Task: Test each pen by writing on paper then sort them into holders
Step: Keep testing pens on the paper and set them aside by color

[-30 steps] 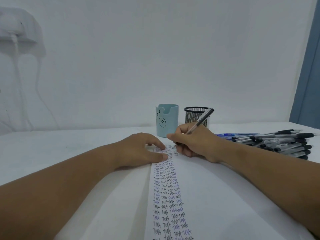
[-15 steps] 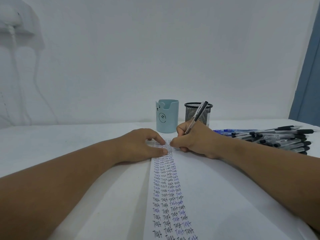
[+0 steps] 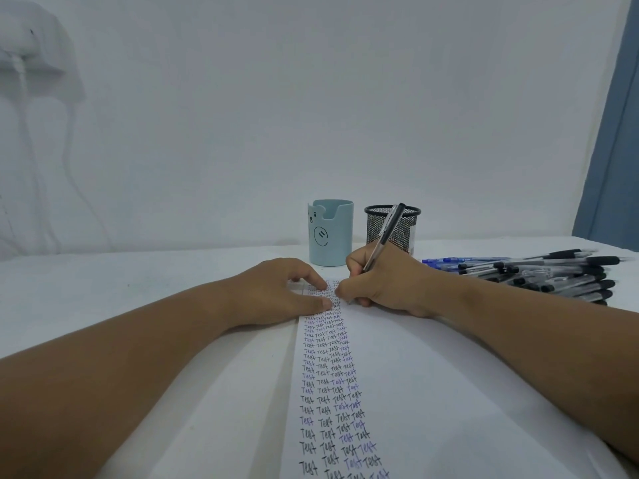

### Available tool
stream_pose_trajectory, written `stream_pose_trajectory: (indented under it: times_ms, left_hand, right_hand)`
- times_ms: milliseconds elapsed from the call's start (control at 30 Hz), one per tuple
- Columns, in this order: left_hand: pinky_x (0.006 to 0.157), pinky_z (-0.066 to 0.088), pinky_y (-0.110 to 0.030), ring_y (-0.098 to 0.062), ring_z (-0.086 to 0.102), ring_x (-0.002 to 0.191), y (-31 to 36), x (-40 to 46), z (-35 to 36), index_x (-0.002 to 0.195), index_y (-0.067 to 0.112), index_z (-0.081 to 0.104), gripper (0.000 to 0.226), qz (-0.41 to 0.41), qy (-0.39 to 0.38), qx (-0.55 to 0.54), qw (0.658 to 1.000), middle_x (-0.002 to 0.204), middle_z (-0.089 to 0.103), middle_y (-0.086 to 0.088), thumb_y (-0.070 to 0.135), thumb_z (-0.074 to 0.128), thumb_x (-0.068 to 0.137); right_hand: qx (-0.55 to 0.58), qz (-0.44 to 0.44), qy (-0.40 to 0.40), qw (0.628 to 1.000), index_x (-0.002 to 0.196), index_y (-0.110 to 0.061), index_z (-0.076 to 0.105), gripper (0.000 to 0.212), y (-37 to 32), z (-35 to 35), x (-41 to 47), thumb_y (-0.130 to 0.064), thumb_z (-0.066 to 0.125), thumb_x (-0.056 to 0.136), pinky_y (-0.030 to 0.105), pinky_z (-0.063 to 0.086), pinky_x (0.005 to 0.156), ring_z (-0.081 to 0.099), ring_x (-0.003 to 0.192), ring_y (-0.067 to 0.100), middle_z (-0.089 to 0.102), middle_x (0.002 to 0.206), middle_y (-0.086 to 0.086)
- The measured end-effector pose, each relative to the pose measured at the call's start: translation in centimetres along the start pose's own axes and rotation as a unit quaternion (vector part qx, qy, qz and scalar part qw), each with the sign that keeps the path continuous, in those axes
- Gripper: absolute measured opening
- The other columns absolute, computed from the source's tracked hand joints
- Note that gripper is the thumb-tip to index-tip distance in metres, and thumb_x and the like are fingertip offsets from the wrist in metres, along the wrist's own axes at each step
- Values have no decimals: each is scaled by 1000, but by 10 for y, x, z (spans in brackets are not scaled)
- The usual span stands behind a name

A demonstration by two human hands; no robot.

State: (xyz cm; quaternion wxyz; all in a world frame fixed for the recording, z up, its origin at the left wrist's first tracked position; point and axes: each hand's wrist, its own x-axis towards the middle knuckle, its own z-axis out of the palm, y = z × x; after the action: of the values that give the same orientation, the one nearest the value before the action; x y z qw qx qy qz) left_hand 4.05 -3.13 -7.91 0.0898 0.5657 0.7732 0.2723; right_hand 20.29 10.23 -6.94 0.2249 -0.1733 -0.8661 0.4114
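Pen (image 3: 386, 234) clear-barrelled, black-capped, gripped by right hand (image 3: 387, 285), tip seemingly on paper (image 3: 432, 392), left hand (image 3: 276, 292) resting flat

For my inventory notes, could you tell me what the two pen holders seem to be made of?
The pale blue holder looks like matte moulded plastic: smooth, opaque walls with a printed bear face. The black holder looks like metal wire mesh: see-through lattice under a solid dark rim.

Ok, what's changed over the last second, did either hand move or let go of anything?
The right hand slid left along the paper, still gripping the pen, which swung from a rightward lean to more upright. The left hand stayed pressing the paper. The blue holder, mesh holder and pen pile are unmoved.
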Motion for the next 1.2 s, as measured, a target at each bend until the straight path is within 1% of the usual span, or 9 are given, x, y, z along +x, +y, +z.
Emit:
stream_pose_trajectory:
  times_ms: [100, 333, 433, 500, 667, 767, 867, 1000, 1200]
  left_hand:
    - [115, 34, -33, 0, 47, 129, 0, 0, -1, 110, 44, 68, 34, 2, 0, -1, 1000, 132, 57, 21, 57, 76, 80]
    - [115, 34, -35, -1, 47, 129, -1, 0, 0, 109, 45, 68, 31, 6, -3, -2, 1000, 132, 58, 20, 56, 76, 81]
    - [116, 35, -36, -1, 48, 128, -1, 1, 0, 108, 44, 68, 31, 6, -1, -5, 1000, 131, 58, 20, 56, 76, 81]
    - [116, 35, -36, -1, 48, 128, -1, 1, 1, 109, 44, 68, 32, 6, 1, -2, 1000, 131, 58, 20, 57, 76, 80]
    - [116, 34, -34, -1, 47, 129, -1, 1, 0, 111, 43, 68, 34, 5, -1, -2, 1000, 132, 57, 21, 57, 75, 81]
    - [115, 34, -34, -1, 47, 129, -1, 1, 0, 111, 44, 68, 35, 3, -2, 0, 1000, 132, 57, 21, 58, 75, 80]
    - [115, 35, -35, 0, 48, 128, -2, 1, 0, 109, 45, 68, 37, 6, -2, -2, 1000, 131, 58, 23, 63, 75, 77]
    - [115, 35, -34, 0, 47, 129, 0, 1, 0, 109, 45, 68, 33, 5, 0, -3, 1000, 132, 57, 22, 58, 75, 80]
    - [116, 35, -36, -1, 48, 128, -1, 0, 0, 110, 44, 68, 33, 5, -1, -1, 1000, 132, 58, 21, 58, 75, 80]
  right_hand:
    - [10, -9, 15, 1000, 50, -15, 45, 42, 2, 0, 1, 0, 72, 77, 24, 37, 52, 47, 50, 19, 57, 50, 9]
    - [-21, -19, 7, 1000, 49, -16, 46, 40, 0, 1, 0, -3, 73, 76, 22, 36, 49, 46, 48, 16, 58, 50, 5]
    - [-34, -32, 21, 999, 48, -18, 44, 41, 1, 1, 1, -3, 72, 75, 25, 37, 53, 46, 52, 17, 52, 49, 2]
    - [-37, -32, 23, 999, 48, -18, 44, 41, 3, 0, 1, -4, 71, 75, 25, 38, 55, 48, 52, 16, 53, 49, 1]
    - [1, -23, 22, 999, 49, -16, 43, 42, 4, -1, 1, 2, 70, 77, 19, 37, 49, 48, 47, 16, 55, 47, 6]
    - [-3, -23, 17, 1000, 50, -15, 43, 41, 4, 0, 1, 2, 70, 76, 20, 38, 50, 48, 50, 19, 55, 47, 6]
    - [-15, -23, 18, 999, 51, -14, 44, 39, 4, 1, 2, 1, 70, 75, 23, 37, 50, 47, 48, 16, 55, 50, 7]
    - [-47, -36, 22, 998, 50, -18, 44, 39, 4, -1, 3, -5, 72, 74, 26, 36, 54, 44, 51, 14, 52, 52, 4]
    - [-41, -33, 15, 998, 50, -17, 42, 41, 5, -1, 3, -3, 71, 76, 24, 38, 53, 46, 48, 14, 53, 49, 3]
